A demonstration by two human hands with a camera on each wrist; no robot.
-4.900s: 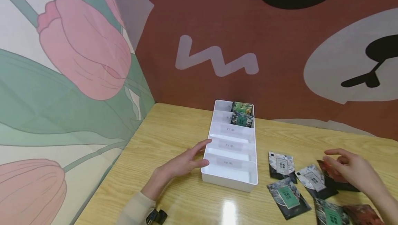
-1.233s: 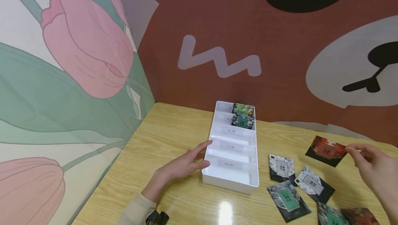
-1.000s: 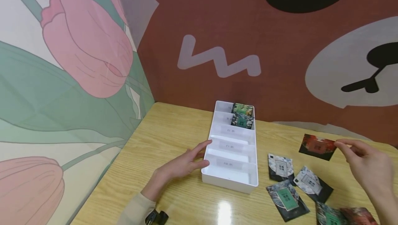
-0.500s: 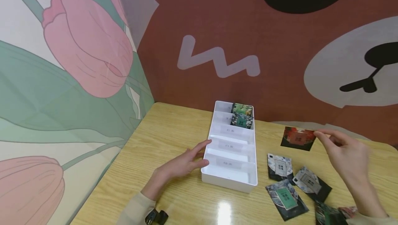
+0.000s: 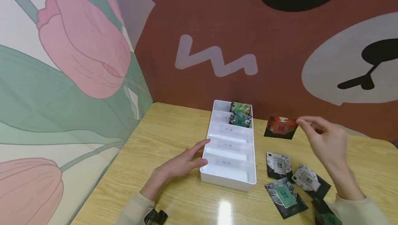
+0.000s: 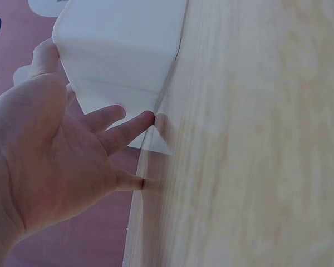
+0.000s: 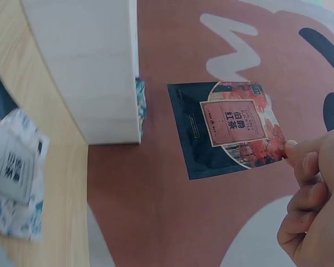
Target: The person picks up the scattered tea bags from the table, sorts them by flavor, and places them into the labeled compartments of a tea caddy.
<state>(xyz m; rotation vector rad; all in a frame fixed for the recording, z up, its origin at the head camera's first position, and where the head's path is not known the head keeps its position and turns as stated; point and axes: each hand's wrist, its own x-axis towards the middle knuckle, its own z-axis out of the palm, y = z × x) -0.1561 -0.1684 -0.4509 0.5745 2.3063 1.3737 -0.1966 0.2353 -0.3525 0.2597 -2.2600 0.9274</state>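
My right hand [image 5: 326, 144] pinches a red and black tea bag sachet [image 5: 281, 127] by its corner, above the table to the right of the box. In the right wrist view, the sachet's [image 7: 234, 125] printed face shows a red label with Chinese characters. The left hand [image 5: 181, 163] lies along the left side of a white divided box [image 5: 227, 183], fingers spread, fingertips at its rim and wall. The left wrist view has the thumb on the rim of the box [image 6: 117, 67]. Two sachets stand in the far compartments, one green-yellow [image 5: 240, 107], one dark with a green label [image 5: 240, 120].
Right of the box lie two white-labelled sachets, one nearer [image 5: 279, 164] and one farther right [image 5: 308, 178], and a green-labelled sachet [image 5: 285, 196]. Another sachet [image 5: 326, 214] is partly hidden by the right sleeve. Painted walls [image 5: 199, 87] border the wooden table [image 5: 174, 125].
The right hand picked up the red sachet from the table at the right and has carried it left and farther back, towards the box. The left hand stays at the box.
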